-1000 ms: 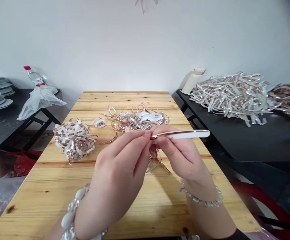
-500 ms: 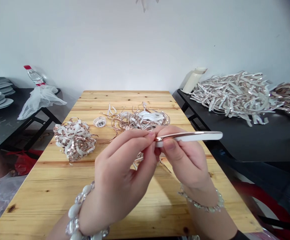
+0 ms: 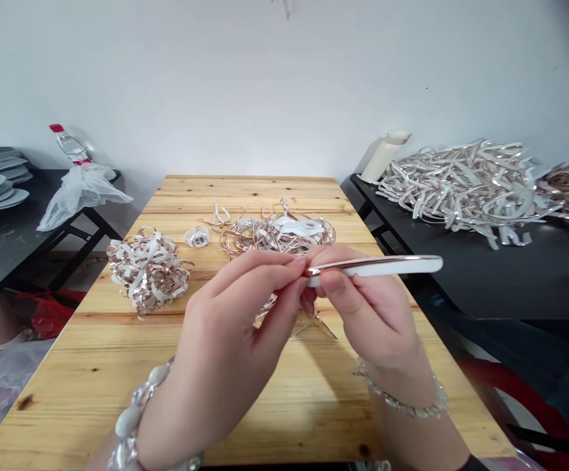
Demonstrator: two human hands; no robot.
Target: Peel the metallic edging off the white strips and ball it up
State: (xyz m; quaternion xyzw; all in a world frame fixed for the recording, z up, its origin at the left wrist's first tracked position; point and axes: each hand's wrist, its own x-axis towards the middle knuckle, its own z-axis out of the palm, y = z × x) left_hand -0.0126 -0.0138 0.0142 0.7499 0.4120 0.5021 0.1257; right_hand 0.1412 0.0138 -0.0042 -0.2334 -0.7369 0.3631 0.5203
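Between my two hands is a white strip with a shiny rose-gold face (image 3: 392, 265), held level above the wooden table (image 3: 118, 386). My left hand (image 3: 240, 327) pinches its left end between thumb and fingertips. Close beside, my right hand (image 3: 373, 314) grips it with the thumb on the near side, and the rounded free end sticks out to the right. Behind the hands lies a tangle of similar strips (image 3: 299, 229), partly covered by my fingers. Left of it sit a small coiled roll (image 3: 197, 237) and a heap of curled rose-gold and white pieces (image 3: 148, 269).
At right, a black table (image 3: 490, 281) carries a large pile of strips (image 3: 465, 186) and a cream cylinder (image 3: 386, 157). The left black table (image 3: 10, 242) holds stacked grey flat pieces (image 3: 0, 186), a red-capped bottle (image 3: 71, 144) and a white bag (image 3: 83, 190).
The strip's free end sits slightly farther right and a touch higher in view. My left wrist has shifted a little left. Both hands keep their hold.
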